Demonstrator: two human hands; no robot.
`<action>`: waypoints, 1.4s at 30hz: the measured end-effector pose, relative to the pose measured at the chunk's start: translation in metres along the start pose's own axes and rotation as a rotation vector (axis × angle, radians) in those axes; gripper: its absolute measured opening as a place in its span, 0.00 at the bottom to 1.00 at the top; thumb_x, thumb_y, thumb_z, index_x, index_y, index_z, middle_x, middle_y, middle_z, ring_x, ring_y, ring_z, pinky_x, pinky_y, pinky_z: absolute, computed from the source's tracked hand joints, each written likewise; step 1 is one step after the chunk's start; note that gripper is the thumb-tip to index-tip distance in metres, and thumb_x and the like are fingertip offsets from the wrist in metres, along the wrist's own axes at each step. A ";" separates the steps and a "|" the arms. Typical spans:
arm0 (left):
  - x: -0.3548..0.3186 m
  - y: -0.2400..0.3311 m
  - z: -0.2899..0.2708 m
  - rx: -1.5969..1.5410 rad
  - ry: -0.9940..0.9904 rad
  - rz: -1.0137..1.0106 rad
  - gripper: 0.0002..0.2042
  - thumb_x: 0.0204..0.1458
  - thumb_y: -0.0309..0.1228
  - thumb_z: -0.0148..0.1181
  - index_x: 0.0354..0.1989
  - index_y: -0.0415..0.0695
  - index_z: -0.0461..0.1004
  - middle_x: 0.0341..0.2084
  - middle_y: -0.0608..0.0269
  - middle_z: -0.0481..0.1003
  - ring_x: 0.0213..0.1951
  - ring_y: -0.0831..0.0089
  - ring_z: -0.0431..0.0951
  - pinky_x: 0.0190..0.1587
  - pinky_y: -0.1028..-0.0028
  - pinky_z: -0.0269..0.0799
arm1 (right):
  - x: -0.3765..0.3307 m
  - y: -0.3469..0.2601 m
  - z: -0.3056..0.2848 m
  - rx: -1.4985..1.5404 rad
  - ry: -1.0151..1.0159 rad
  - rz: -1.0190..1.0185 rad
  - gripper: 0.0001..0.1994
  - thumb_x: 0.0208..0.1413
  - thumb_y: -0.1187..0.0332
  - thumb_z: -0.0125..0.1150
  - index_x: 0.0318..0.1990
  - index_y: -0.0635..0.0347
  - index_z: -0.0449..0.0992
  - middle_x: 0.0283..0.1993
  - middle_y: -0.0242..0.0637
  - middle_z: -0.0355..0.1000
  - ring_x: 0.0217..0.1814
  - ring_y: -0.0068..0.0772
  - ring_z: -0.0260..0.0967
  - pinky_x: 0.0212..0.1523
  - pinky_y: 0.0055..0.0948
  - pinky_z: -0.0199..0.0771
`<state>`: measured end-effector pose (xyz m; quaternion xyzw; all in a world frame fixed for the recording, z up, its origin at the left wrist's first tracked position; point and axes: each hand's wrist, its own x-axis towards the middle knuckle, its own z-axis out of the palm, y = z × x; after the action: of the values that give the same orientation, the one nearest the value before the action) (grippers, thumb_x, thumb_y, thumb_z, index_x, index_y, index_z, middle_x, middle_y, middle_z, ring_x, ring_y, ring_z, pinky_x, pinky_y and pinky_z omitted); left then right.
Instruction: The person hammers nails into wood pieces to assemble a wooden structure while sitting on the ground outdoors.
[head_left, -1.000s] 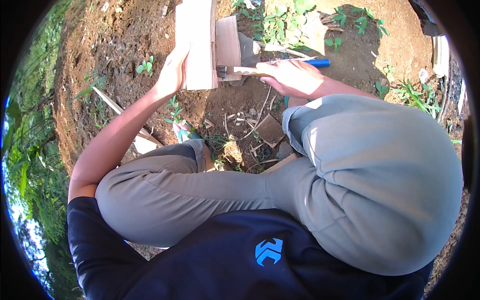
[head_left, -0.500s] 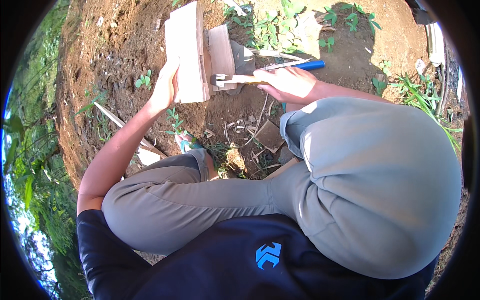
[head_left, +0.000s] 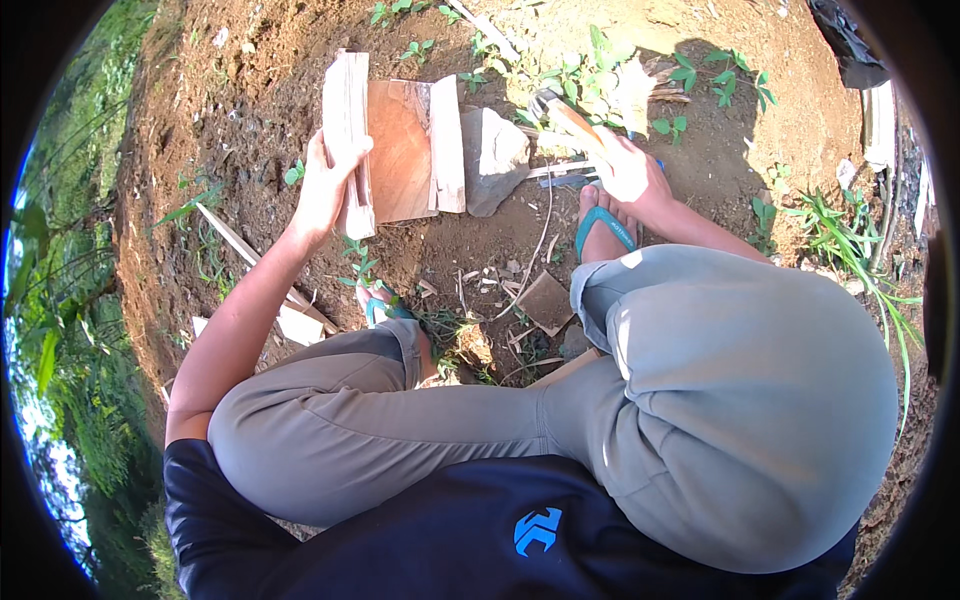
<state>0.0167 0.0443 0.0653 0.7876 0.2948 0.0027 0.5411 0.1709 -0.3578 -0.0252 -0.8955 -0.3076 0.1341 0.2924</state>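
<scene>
My left hand point(head_left: 335, 188) grips the near end of a pale, upright wooden slab point(head_left: 347, 120), thumb on its right side. Joined to or touching that slab is a reddish-brown wooden panel point(head_left: 400, 150), and a second pale wooden piece point(head_left: 448, 145) stands at its right side; I cannot tell how they are joined. A flat grey stone point(head_left: 492, 160) lies against the right piece. My right hand point(head_left: 632, 178) is closed around the wooden handle of a hammer point(head_left: 575, 122). Its dark metal head is up and to the right, apart from the wood.
By my right sandalled foot point(head_left: 605, 235) lies a blue-handled tool point(head_left: 568, 178), partly hidden by my right hand. A square wood offcut point(head_left: 545, 303) and chips lie on the soil between my feet. Long wood strips point(head_left: 240, 243) lie at the left; green weeds point(head_left: 575, 80) grow beyond.
The hammer head has come away from the wood, moving right and farther off. My left hand has tilted the wooden piece, so the reddish inner panel now shows. More of the stone is visible.
</scene>
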 end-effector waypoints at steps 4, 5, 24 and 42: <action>0.001 0.001 -0.006 0.010 -0.074 -0.054 0.41 0.52 0.43 0.69 0.67 0.36 0.53 0.55 0.51 0.66 0.57 0.66 0.68 0.60 0.64 0.67 | 0.006 -0.022 -0.009 -0.177 0.020 -0.148 0.19 0.62 0.63 0.60 0.58 0.58 0.74 0.51 0.47 0.73 0.52 0.52 0.71 0.54 0.45 0.73; 0.000 -0.004 -0.004 -0.034 -0.054 -0.039 0.41 0.51 0.42 0.70 0.67 0.35 0.53 0.55 0.51 0.66 0.56 0.66 0.68 0.61 0.64 0.66 | 0.013 -0.038 -0.015 -0.166 0.082 -0.171 0.19 0.61 0.63 0.61 0.58 0.58 0.74 0.50 0.46 0.73 0.52 0.50 0.71 0.53 0.44 0.73; -0.010 -0.025 0.004 0.144 0.006 0.159 0.46 0.51 0.45 0.69 0.70 0.35 0.48 0.55 0.40 0.72 0.56 0.57 0.75 0.61 0.61 0.68 | 0.117 -0.128 0.108 0.719 -0.149 0.249 0.16 0.56 0.72 0.68 0.51 0.63 0.75 0.40 0.34 0.79 0.37 0.25 0.79 0.32 0.27 0.82; -0.038 -0.010 0.014 0.166 0.046 0.134 0.45 0.50 0.42 0.71 0.68 0.35 0.46 0.56 0.39 0.69 0.58 0.54 0.73 0.62 0.59 0.68 | 0.117 -0.155 0.079 0.312 -0.211 0.114 0.18 0.55 0.62 0.68 0.45 0.62 0.69 0.37 0.42 0.76 0.39 0.36 0.77 0.40 0.36 0.78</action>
<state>-0.0147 0.0175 0.0624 0.8473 0.2529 0.0327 0.4658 0.1550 -0.1499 -0.0011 -0.8362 -0.2608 0.2898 0.3857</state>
